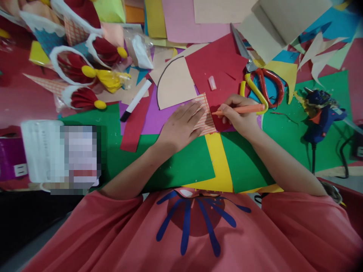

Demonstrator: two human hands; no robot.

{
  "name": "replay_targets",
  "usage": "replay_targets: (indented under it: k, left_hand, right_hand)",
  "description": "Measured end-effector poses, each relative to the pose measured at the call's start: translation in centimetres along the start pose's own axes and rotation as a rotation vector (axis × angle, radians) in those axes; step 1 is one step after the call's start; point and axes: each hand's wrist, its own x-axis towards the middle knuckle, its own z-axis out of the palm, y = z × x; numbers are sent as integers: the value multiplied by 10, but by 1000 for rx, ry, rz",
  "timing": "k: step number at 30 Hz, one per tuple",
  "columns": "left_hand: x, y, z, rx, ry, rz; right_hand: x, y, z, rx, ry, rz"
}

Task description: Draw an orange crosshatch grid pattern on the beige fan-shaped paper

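My left hand [181, 124] lies flat, fingers stretched out, pressing down an orange-striped piece of paper [206, 118] on the table. My right hand [236, 115] is closed around an orange pen [244, 110], whose tip touches the right edge of the striped paper. Under them lie red [218, 64], purple [154, 119], green [181, 164] and yellow [218, 160] sheets. A small pale pen cap [212, 83] rests on the red sheet just above my right hand.
Scissors with red and yellow handles [263, 83] lie right of my hand. A blue glue gun [320, 113] with its cord sits at far right. A black-and-white marker [136, 100], a beige half-circle cutout [174, 85] and several red paper fan ornaments [82, 70] lie at left.
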Motion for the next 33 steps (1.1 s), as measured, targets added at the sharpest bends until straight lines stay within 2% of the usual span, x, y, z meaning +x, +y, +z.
replay_targets:
  k: [5, 12, 19, 24, 33]
  left_hand:
    - [0, 0, 0, -4, -6, -4]
    - [0, -1, 3, 16, 43, 21]
    - [0, 0, 0, -12, 9, 10]
    - [0, -1, 1, -14, 28, 9]
    - [1, 1, -1, -35, -18, -12]
  right_hand:
    - [2, -3, 1, -98, -33, -20]
    - [2, -4, 0, -185, -54, -22]
    - [3, -7, 0, -169, -96, -4]
    - [2, -8, 1, -100, -59, 32]
    - [2, -4, 2, -174, -94, -54]
